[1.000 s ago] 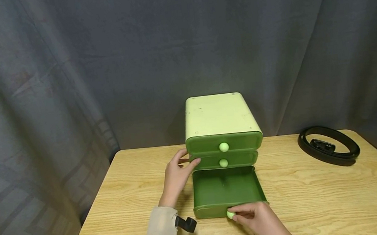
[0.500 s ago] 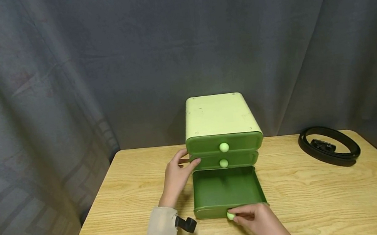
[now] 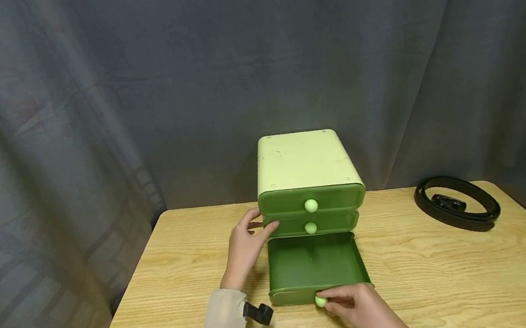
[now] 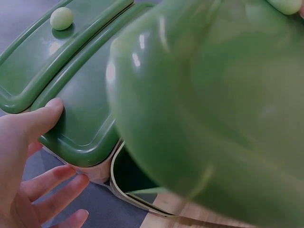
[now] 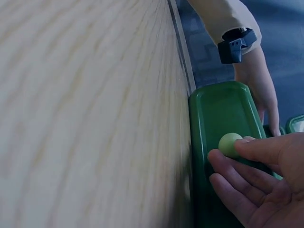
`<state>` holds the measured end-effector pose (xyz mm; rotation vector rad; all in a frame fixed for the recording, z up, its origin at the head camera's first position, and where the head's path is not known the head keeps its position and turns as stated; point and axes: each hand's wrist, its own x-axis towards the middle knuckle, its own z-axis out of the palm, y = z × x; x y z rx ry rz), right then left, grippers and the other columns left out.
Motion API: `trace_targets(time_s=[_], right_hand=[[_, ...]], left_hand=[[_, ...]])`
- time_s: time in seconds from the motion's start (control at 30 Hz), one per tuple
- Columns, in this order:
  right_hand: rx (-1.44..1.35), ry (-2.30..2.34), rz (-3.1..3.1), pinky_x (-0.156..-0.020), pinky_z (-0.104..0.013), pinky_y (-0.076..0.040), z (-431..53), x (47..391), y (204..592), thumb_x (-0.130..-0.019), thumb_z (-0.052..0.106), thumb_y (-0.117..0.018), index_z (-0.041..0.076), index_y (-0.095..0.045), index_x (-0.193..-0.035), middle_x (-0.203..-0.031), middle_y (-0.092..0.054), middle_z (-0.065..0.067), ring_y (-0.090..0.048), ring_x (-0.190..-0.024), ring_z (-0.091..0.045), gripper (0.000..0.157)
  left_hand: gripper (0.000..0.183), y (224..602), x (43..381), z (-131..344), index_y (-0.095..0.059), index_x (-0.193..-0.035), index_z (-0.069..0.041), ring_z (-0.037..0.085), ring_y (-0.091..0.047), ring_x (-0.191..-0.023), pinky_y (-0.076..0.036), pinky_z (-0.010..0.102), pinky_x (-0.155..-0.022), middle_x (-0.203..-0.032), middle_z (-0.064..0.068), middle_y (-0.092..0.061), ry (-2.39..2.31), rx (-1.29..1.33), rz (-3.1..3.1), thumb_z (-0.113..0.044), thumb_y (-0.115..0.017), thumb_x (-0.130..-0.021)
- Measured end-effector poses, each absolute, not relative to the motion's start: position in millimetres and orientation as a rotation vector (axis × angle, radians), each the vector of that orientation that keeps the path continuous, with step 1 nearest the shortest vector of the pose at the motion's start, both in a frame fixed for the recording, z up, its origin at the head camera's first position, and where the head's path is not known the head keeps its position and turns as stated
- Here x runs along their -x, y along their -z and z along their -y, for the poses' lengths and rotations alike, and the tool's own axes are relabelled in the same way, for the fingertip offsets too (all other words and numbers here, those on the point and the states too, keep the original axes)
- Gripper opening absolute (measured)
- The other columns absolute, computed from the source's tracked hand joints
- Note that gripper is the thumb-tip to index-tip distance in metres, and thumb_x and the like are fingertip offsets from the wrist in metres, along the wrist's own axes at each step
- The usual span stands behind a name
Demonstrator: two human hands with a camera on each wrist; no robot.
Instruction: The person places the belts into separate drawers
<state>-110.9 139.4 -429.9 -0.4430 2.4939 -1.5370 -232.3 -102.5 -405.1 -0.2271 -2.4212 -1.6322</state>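
In the lower middle of the head view, the lowest drawer (image 3: 294, 296) stood well out from the pale green cabinet (image 3: 308, 159), and its inside could be seen from above. The right hand (image 3: 364, 309) pinched the round knob (image 3: 321, 301) of this drawer between thumb and fingers; the right wrist view showed the same hold, with the other fingers near the drawer front. The left hand (image 3: 243, 247) was on the left side of the cabinet, its thumb resting on the left end of the middle drawer (image 3: 330, 223). Its other fingers lay spread loosely at the side, not closed around anything, as far as I could see; how hard they pressed I could not tell.

The step seemed to me to be the handling of this drawer by its knob, with the other hand as support. To do it well, in my opinion, the force had to go straight along the drawer, because a sideways one could make it jam. The knob was small, so a calm pinch looked better than a strong one. The left thumb also needed care: it lay on a drawer front, thus a firm hold on the cabinet's side would probably steady it better.
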Motion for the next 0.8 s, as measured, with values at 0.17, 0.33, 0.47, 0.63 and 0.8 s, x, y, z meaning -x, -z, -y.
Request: trace_targets(time_s=[0.17, 0.33, 0.47, 0.63, 0.8], right_hand=[[0.528, 1.519, -2.450, -0.068, -0.023, -0.056, -143.4, 112.9, 428.6, -0.090, 0.003, -0.071, 0.003, -0.074, -0.113, -0.104, -0.073, -0.014, -0.070, -0.081, -0.012, 0.024], [0.592, 1.458, -2.445, -0.072, -0.023, -0.056, -146.2, 114.2, 426.9, -0.091, 0.006, -0.070, 0.004, -0.073, -0.117, -0.108, -0.072, -0.014, -0.071, -0.085, -0.012, 0.026], [0.586, 1.446, -2.447, -0.074, -0.022, -0.055, -145.6, 114.5, 426.4, -0.092, 0.009, -0.069, 0.007, -0.073, -0.118, -0.110, -0.072, -0.013, -0.071, -0.089, -0.013, 0.026], [0.564, 1.412, -2.499, -0.076, -0.023, -0.055, -147.4, 111.8, 425.3, -0.093, 0.015, -0.070, 0.011, -0.074, -0.117, -0.110, -0.073, -0.007, -0.069, -0.095, -0.011, 0.025], [0.520, 1.402, -2.499, -0.076, -0.023, -0.055, -150.2, 109.0, 422.4, -0.093, 0.022, -0.071, 0.015, -0.075, -0.115, -0.109, -0.073, -0.002, -0.068, -0.096, -0.008, 0.024]], left_hand=[[0.047, 405.7, 232.9, 102.5, -0.066, -0.127, -0.024, 0.020, -0.062, -0.106, -0.048, 0.046, -0.092, -0.121, -0.006, -0.065, 1.647, 0.235, 2.406, -0.044, -0.077, -0.085], [0.047, 406.4, 233.3, 102.9, -0.066, -0.126, -0.025, 0.019, -0.062, -0.105, -0.048, 0.043, -0.091, -0.119, -0.007, -0.065, 1.642, 0.229, 2.407, -0.044, -0.078, -0.084], [0.049, 406.5, 233.0, 103.6, -0.065, -0.128, -0.024, 0.019, -0.062, -0.105, -0.048, 0.043, -0.091, -0.120, -0.007, -0.064, 1.645, 0.236, 2.410, -0.044, -0.077, -0.085], [0.050, 406.1, 232.7, 103.3, -0.065, -0.128, -0.022, 0.020, -0.062, -0.105, -0.048, 0.045, -0.091, -0.121, -0.005, -0.064, 1.641, 0.252, 2.409, -0.045, -0.077, -0.085], [0.049, 406.6, 232.6, 103.3, -0.065, -0.128, -0.023, 0.020, -0.062, -0.104, -0.048, 0.046, -0.091, -0.122, -0.004, -0.064, 1.638, 0.256, 2.406, -0.045, -0.076, -0.086]])
